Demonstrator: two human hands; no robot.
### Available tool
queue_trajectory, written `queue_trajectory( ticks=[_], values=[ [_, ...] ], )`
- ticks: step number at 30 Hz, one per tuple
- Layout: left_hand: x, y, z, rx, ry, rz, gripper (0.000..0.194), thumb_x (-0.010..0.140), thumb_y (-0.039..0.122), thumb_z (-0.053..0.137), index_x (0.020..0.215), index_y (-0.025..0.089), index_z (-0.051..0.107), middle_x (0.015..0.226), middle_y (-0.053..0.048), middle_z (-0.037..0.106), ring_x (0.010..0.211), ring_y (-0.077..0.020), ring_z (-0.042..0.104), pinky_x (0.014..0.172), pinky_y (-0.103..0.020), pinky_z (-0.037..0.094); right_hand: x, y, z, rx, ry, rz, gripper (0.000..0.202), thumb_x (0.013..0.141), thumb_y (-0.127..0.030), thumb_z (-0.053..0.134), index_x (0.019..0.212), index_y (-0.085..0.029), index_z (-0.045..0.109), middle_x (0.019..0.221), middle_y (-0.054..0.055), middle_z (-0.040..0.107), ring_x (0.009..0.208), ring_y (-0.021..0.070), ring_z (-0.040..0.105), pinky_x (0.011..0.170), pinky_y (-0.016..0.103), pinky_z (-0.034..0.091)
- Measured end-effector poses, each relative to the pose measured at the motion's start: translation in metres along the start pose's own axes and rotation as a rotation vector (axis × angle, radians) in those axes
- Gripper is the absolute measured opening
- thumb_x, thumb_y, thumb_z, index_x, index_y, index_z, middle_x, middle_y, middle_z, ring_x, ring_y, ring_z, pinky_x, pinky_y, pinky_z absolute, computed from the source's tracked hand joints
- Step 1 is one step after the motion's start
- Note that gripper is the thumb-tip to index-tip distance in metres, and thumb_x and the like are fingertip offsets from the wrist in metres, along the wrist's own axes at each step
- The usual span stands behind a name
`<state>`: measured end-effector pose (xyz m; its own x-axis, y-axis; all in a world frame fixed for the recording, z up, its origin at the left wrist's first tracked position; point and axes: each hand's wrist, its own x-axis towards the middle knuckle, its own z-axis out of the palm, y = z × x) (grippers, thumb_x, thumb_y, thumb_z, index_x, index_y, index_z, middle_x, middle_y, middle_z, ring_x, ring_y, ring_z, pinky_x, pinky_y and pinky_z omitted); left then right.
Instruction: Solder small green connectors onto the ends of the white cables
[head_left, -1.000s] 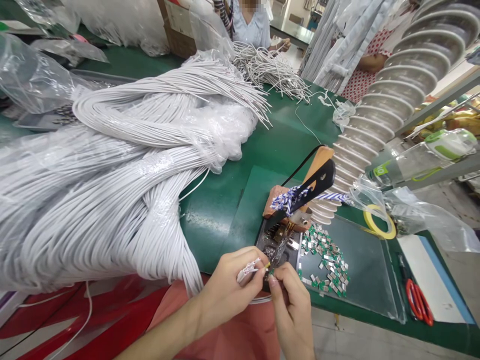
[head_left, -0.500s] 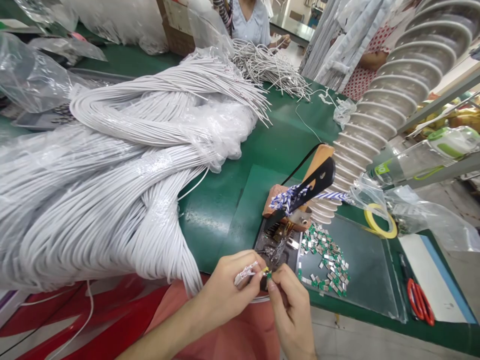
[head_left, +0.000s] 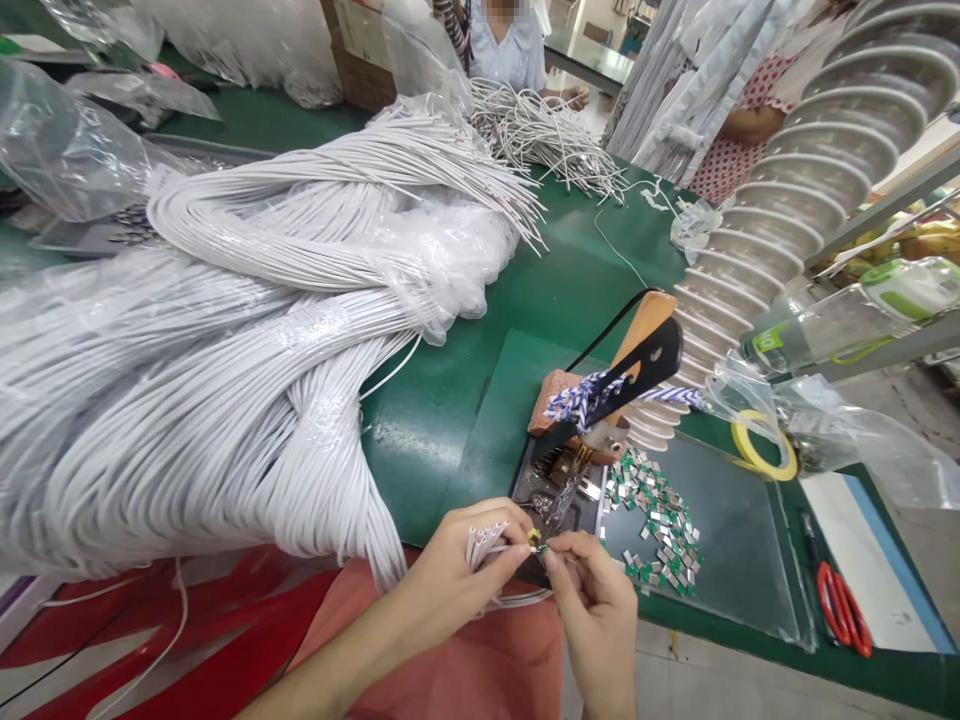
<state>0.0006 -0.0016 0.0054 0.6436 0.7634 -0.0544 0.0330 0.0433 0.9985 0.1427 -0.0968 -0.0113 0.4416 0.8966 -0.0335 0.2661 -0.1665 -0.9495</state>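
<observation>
My left hand is closed around several white cables, their cut ends sticking up between thumb and fingers. One cable end points right from its fingertips. Close against that end, my right hand pinches a small green and silver circuit board. Whether cable and board touch is too small to tell. Just behind the fingertips is a dark tray with a soldering iron clamped above it. More of the small boards lie scattered to the right of the tray.
Large bundles of white cable cover the left of the green table. A ribbed extraction hose comes down at the right. Red-handled scissors, yellow tape and a bottle are farther right. Other people sit behind.
My right hand has shifted slightly right and turned a little, still pinching the board. The cable ends in my left hand now stand more upright. The whole view has shifted slightly.
</observation>
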Motion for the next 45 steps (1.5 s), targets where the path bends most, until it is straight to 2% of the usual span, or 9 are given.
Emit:
queue_trajectory(
  ticks=[7,10,15,19,24,27,30,35,45],
  values=[
    [-0.003,-0.001,-0.002,0.101,-0.057,0.043,0.020,0.091,0.019,0.050,0.076,0.015,0.064,0.097,-0.005,0.054,0.081,-0.0160,0.058,0.076,-0.024,0.045,0.004,-0.007,-0.001,0.183,0.004,0.045,0.010,0.086,-0.028,0.066,0.081,-0.020,0.069,0.076,0.001,0.063,0.059,0.0117,0.054,0.052,0.020,0.042],
    [-0.003,0.000,0.000,0.118,-0.059,0.063,0.026,0.093,0.020,0.047,0.072,0.014,0.060,0.091,-0.005,0.054,0.077,-0.0156,0.057,0.073,-0.023,0.045,0.003,-0.006,0.000,0.271,0.014,0.063,0.005,0.084,-0.026,0.068,0.084,-0.021,0.066,0.079,0.000,0.060,0.063,0.0111,0.053,0.054,0.019,0.042],
    [-0.001,0.003,0.004,0.137,-0.046,0.068,0.022,0.091,0.017,0.049,0.071,0.015,0.056,0.079,-0.004,0.061,0.073,-0.0158,0.058,0.070,-0.023,0.045,0.002,-0.001,-0.001,0.306,0.018,0.054,0.015,0.086,-0.027,0.066,0.082,-0.021,0.053,0.079,-0.003,0.049,0.054,0.0070,0.038,0.048,0.017,0.035],
    [-0.001,0.000,0.003,0.137,-0.063,0.038,0.021,0.089,0.019,0.051,0.069,0.016,0.056,0.077,-0.004,0.062,0.069,-0.0163,0.058,0.066,-0.024,0.045,-0.001,0.005,-0.006,0.266,0.024,-0.026,0.014,0.092,-0.032,0.057,0.084,-0.021,0.055,0.082,-0.001,0.049,0.057,0.0091,0.043,0.051,0.020,0.040],
    [0.000,-0.002,0.002,0.066,-0.039,0.017,0.020,0.086,0.019,0.054,0.067,0.015,0.058,0.076,-0.005,0.063,0.068,-0.0163,0.059,0.063,-0.024,0.045,-0.016,0.009,-0.001,0.258,0.131,0.044,0.014,0.094,-0.035,0.056,0.091,-0.021,0.059,0.064,-0.004,0.051,0.054,0.0107,0.048,0.052,0.020,0.041],
    [0.000,-0.001,0.002,0.017,-0.035,-0.019,0.020,0.086,0.019,0.054,0.067,0.014,0.059,0.077,-0.005,0.064,0.067,-0.0162,0.058,0.061,-0.024,0.045,-0.021,0.006,0.005,0.234,0.183,0.057,0.016,0.094,-0.037,0.055,0.093,-0.022,0.058,0.060,-0.005,0.052,0.053,0.0105,0.048,0.053,0.020,0.040],
    [0.000,-0.001,0.002,-0.010,-0.015,-0.026,0.022,0.085,0.018,0.054,0.064,0.014,0.056,0.077,-0.006,0.063,0.067,-0.0158,0.057,0.060,-0.024,0.043,-0.016,0.002,0.007,0.157,0.168,-0.003,0.013,0.094,-0.032,0.056,0.086,-0.022,0.058,0.068,-0.003,0.055,0.060,0.0111,0.052,0.057,0.019,0.043],
    [0.003,0.000,0.003,-0.015,0.016,-0.008,0.024,0.084,0.016,0.054,0.060,0.015,0.051,0.074,-0.004,0.060,0.063,-0.0136,0.053,0.056,-0.022,0.040,-0.004,-0.004,0.010,0.107,0.129,-0.164,0.009,0.090,-0.018,0.060,0.082,-0.022,0.061,0.089,0.003,0.061,0.084,0.0146,0.059,0.069,0.020,0.050],
    [0.006,0.008,0.004,-0.003,0.033,0.010,0.021,0.085,0.019,0.053,0.065,0.015,0.053,0.076,-0.005,0.060,0.067,-0.0156,0.056,0.056,-0.023,0.041,-0.002,-0.006,0.016,0.190,0.162,-0.205,0.013,0.089,-0.010,0.059,0.084,-0.022,0.062,0.091,0.003,0.060,0.089,0.0144,0.058,0.072,0.020,0.051]
  ],
)
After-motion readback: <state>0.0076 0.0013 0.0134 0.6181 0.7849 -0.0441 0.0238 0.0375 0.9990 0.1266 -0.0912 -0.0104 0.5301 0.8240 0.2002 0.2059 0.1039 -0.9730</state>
